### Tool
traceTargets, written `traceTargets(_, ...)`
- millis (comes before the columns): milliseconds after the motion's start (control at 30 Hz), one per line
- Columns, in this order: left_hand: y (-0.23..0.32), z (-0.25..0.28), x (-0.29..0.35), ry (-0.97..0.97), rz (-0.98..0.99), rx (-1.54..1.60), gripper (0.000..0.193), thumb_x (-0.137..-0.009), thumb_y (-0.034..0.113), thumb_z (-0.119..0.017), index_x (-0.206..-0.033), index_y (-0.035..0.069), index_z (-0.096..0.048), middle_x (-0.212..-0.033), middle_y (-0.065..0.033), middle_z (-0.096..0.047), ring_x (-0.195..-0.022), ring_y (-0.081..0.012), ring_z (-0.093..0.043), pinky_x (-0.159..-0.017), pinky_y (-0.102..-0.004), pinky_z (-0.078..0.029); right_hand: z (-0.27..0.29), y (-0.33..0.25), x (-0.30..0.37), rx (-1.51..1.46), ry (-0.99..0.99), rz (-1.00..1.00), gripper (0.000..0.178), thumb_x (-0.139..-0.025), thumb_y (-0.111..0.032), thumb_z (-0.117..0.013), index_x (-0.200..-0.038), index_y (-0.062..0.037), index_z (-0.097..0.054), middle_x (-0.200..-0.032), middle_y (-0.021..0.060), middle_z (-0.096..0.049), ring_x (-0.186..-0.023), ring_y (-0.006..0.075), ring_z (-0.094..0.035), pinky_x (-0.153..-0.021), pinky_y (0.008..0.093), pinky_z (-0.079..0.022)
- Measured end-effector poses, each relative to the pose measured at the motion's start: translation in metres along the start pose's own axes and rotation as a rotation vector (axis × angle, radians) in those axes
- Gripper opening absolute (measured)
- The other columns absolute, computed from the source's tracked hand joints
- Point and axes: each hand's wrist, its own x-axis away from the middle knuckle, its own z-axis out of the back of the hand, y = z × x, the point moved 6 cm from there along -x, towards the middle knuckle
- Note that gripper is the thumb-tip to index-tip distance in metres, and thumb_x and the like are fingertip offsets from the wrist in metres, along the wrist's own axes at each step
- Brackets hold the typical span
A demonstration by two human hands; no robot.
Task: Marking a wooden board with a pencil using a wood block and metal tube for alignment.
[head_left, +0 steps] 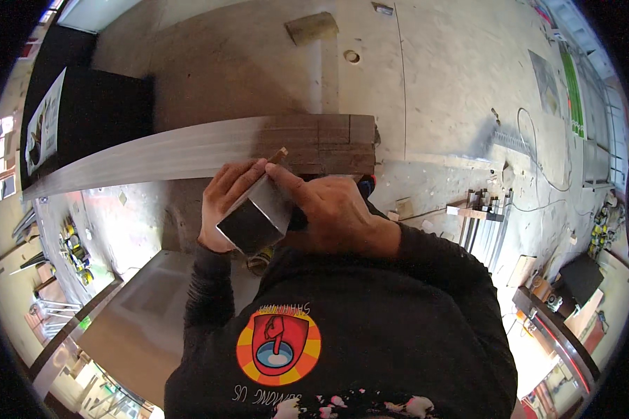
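Observation:
In front of my chest is a box-shaped metal piece (255, 216), tilted, with a dark face toward me and shiny grey edges. My left hand (223, 192) is closed around its left and far side. From the right, my right hand (335, 209) grips its other side, the index finger reaching to the far end where both hands' fingertips meet. A small tan strip (280, 154) sticks out past the fingertips; its kind is unclear. The right thumb and part of the palm are hidden.
Just beyond my hands lies a long stack of grey bars (189, 150), brownish at its right end (346, 143). A black box (105, 112) stands far left, a flat brown panel (147, 321) lower left. Metal tubes (482, 237) stand at right, near a cable (538, 150) on the floor.

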Motion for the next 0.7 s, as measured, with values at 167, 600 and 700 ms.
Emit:
traceTargets(167,0.000,0.004,0.001,0.062,0.066,0.083,0.067,-0.070,0.028,-0.081,-0.130,0.003,-0.069,-0.123,-0.0160,-0.071,-0.106,-0.0356,-0.069,-0.093,-0.0444,-0.055,-0.006,-0.005,-0.008,0.006,0.061,0.065,0.107,-0.065,-0.026,-0.093,-0.155,-0.0017,-0.040,-0.082,0.0114,-0.070,-0.071,0.0318,-0.071,-0.065,0.0413,-0.055)
traceTargets(600,-0.090,-0.008,0.082,0.126,0.158,0.537,0.050,-0.097,0.013,-0.073,-0.140,-0.002,-0.052,-0.139,-0.0194,-0.060,-0.124,-0.0299,-0.062,-0.105,-0.0425,-0.054,0.019,0.046,0.031,-0.195,-0.100,-0.338,0.017,-0.097,-0.002,-0.053,-0.112,0.0009,-0.060,-0.083,0.0188,-0.067,-0.081,0.0325,-0.069,-0.074,0.0403,-0.053)
traceTargets(700,-0.083,0.010,0.047,0.413,0.276,0.474,0.049,-0.090,0.006,-0.080,-0.134,0.000,-0.060,-0.128,-0.0110,-0.067,-0.113,-0.0226,-0.066,-0.095,-0.0365,-0.055,0.022,0.051,0.049,-0.214,-0.190,-0.470,0.013,-0.098,0.000,-0.053,-0.107,0.0026,-0.063,-0.089,0.0193,-0.070,-0.084,0.0338,-0.071,-0.077,0.0407,-0.054)
